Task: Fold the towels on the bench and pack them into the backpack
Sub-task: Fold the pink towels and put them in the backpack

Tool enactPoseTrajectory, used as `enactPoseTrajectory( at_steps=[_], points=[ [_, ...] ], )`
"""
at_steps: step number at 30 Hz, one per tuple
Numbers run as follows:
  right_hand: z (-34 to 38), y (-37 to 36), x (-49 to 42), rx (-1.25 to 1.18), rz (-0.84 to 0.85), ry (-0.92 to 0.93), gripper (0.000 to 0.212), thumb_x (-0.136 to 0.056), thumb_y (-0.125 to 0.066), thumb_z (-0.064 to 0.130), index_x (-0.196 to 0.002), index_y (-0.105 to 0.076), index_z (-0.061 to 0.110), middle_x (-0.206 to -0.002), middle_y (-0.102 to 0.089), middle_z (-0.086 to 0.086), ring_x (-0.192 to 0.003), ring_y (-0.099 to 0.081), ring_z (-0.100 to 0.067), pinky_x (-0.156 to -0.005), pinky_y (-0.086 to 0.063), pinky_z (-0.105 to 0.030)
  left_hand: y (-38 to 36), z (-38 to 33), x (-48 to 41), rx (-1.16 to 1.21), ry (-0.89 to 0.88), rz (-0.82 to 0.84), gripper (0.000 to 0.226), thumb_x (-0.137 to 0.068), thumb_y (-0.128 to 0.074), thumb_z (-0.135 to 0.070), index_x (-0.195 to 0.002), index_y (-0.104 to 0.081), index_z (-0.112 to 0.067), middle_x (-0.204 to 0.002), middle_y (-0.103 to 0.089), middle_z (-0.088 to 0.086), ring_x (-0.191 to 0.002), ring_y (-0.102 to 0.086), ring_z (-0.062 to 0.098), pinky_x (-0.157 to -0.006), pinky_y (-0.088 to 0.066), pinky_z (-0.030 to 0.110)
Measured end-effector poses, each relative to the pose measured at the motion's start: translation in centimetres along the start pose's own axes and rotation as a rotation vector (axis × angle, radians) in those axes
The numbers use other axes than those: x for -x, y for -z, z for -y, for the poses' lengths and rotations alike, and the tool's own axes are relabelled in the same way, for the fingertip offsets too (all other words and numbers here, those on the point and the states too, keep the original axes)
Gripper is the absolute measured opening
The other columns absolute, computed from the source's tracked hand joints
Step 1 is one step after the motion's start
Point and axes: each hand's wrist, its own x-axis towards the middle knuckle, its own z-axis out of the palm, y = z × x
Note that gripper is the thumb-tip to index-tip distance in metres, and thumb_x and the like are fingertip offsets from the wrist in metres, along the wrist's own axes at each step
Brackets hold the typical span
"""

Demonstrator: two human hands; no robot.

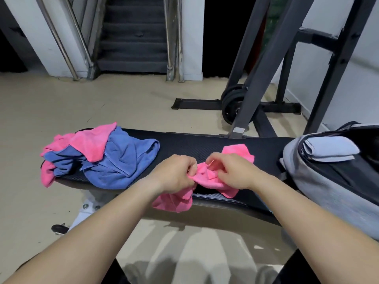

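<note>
While it lies crumpled across the middle of the black table (194, 142), a pink towel (207, 179) is pinched from both sides. Its left part is gripped by the curled fingers (189, 163) of the left hand (174, 173), and its upper edge is nipped by the fingers (213, 160) of the right hand (229, 171). One corner is draped over the near edge. A heap of blue and pink towels (114, 158) is piled at the left end, and a grey backpack (320, 187) is laid open at the right end.

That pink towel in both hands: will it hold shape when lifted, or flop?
Likely floppy: the pink towel bunches between the left hand and right hand, and a corner droops over the bench edge. Probably light: finger pinches alone hold it.
</note>
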Motion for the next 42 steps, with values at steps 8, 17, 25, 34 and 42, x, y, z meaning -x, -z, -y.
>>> enactPoseTrajectory(
  at_steps=[8, 17, 25, 34, 42],
  points=[
    [-1.1, 0.1, -0.4, 0.129, 0.091, -0.005, 0.035, -0.087, -0.064, 0.013, -0.120, -0.066, 0.026, -0.099, -0.067, 0.012, -0.091, -0.063, -0.011, -0.087, -0.054, -0.036, -0.1, 1.6, 1.4, 0.114, 0.069, 0.038, 0.035, -0.092, -0.053, -0.052, -0.072, -0.064, -0.026, -0.074, -0.068, -0.012, -0.073, -0.063, 0.007, -0.076, -0.053, 0.035],
    [0.6, 0.1, 0.0, 0.174, 0.064, 0.041, 0.031, -0.096, -0.057, 0.041, -0.126, -0.065, 0.039, -0.094, -0.052, 0.012, -0.090, -0.051, -0.011, -0.077, -0.043, -0.033, 0.3, 1.4, 2.3, -0.002, -0.017, -0.202, 0.023, -0.082, -0.069, -0.021, -0.100, -0.065, -0.034, -0.090, -0.057, -0.013, -0.082, -0.052, 0.007, -0.072, -0.042, 0.028],
    [2.9, -0.3, 1.0, -0.024, -0.133, 0.111, 0.014, -0.086, -0.066, 0.025, -0.074, -0.058, 0.023, -0.091, -0.065, 0.009, -0.087, -0.061, -0.011, -0.083, -0.051, -0.038, 1.3, 1.4, 3.1, -0.113, 0.077, -0.365, 0.011, -0.089, -0.059, -0.038, -0.082, -0.063, -0.030, -0.083, -0.049, -0.011, -0.083, -0.054, 0.017, -0.068, -0.045, 0.034],
    [2.0, 4.8, 1.4, 0.255, -0.337, 0.043, 0.016, -0.100, -0.051, 0.040, -0.092, -0.049, 0.026, -0.084, -0.062, 0.002, -0.079, -0.060, -0.026, -0.069, -0.051, -0.041, 2.0, 2.3, 3.3, -0.068, 0.118, -0.299, 0.027, -0.094, -0.055, -0.053, -0.082, -0.060, -0.030, -0.082, -0.060, -0.011, -0.083, -0.058, 0.015, -0.064, -0.041, 0.033],
    [3.4, 14.1, 0.0, 0.284, -0.526, -0.076, 0.015, -0.101, -0.050, 0.035, -0.092, -0.048, 0.022, -0.085, -0.062, -0.006, -0.077, -0.058, -0.032, -0.069, -0.050, -0.043, 3.6, 2.8, 2.7, 0.125, 0.115, -0.291, 0.027, -0.100, -0.049, -0.042, -0.078, -0.053, -0.028, -0.073, -0.060, -0.011, -0.076, -0.056, 0.010, -0.068, -0.047, 0.036]
  ],
)
